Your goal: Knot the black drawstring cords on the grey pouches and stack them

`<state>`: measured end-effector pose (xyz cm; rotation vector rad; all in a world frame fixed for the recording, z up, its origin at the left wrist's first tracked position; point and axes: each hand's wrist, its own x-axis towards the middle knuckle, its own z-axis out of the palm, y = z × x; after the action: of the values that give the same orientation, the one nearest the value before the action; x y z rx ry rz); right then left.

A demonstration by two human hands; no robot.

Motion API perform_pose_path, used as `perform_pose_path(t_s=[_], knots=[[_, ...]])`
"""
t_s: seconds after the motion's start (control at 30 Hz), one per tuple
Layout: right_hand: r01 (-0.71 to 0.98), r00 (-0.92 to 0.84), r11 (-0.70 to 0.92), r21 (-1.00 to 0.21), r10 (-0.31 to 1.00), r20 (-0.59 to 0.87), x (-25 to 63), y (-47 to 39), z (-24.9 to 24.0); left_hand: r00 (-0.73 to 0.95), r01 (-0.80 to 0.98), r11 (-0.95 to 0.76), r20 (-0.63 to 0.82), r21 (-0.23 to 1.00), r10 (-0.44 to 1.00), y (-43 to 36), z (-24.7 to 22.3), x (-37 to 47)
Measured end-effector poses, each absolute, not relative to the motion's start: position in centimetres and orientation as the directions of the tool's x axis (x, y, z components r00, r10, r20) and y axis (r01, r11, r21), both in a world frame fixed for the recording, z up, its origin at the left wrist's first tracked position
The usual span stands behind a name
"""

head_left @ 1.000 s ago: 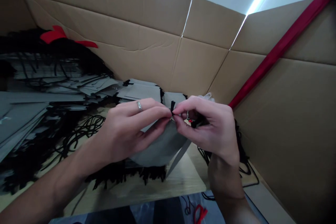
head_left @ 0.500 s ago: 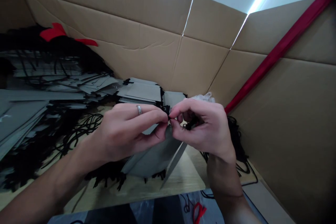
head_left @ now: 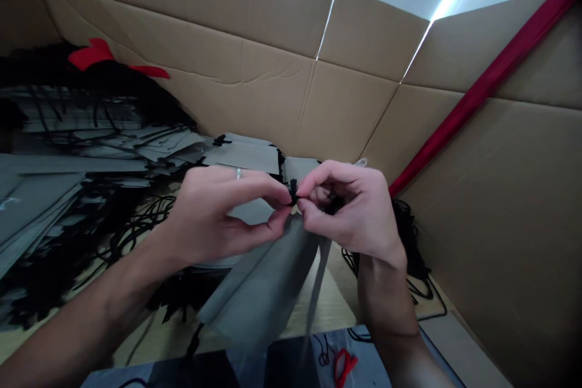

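My left hand [head_left: 227, 212], with a ring on one finger, pinches a black cord [head_left: 293, 187] between thumb and forefinger. From the right, my right hand [head_left: 352, 203] pinches the same cord, fingertips almost touching those of the left. A short tuft of the cord sticks up between the two pinches. Below them hangs a grey sheet [head_left: 268, 285], tilted and blurred at its lower end, with black cord at its corner. How the cord joins the sheet is hidden by my fingers.
Stacks of grey sheets with black cords [head_left: 40, 206] fill the left side, with a small grey stack [head_left: 243, 154] behind my hands. Cardboard walls [head_left: 204, 30] enclose the table [head_left: 334, 297]. Black cords [head_left: 409, 236] lie at right; a red item [head_left: 344, 368] lies below the table edge.
The grey sheet has swung down toward me, past the table edge. Both hands still pinch the cord; my left fingers have arched wider, and the cord tuft shows more clearly.
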<state>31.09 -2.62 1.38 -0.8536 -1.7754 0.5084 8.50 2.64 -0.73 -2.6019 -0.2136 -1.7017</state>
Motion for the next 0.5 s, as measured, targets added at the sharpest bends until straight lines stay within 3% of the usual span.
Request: perform_pose_path(t_s=[0.07,0.13,0.23,0.37,0.5], knots=[[0.384,-0.178,0.678,-0.627,0.721,0.670,31.2,-2.7,1.3,0.426,0.268,-0.957,0.904,-0.107,0.018,2.2,-0.8,8.4],[0.456,-0.190,0.697,-0.553,0.684,0.705,31.2,-2.9,1.2,0.457,0.301,-0.927,0.887,-0.223,-0.065,1.7,-0.9,8.3],[0.517,-0.222,0.738,-0.434,0.605,0.764,31.1,-3.3,1.0,0.478,0.288,-0.916,0.871,-0.278,-0.114,1.2,-1.0,8.2],[0.509,-0.273,0.801,-0.316,0.498,0.823,30.9,-3.4,1.0,0.453,0.317,-0.927,0.891,-0.200,-0.037,0.9,-1.1,8.2],[0.444,-0.268,0.833,-0.330,0.475,0.838,30.9,-3.0,0.9,0.382,0.296,-0.955,0.919,-0.028,0.091,0.9,-1.1,8.2]])
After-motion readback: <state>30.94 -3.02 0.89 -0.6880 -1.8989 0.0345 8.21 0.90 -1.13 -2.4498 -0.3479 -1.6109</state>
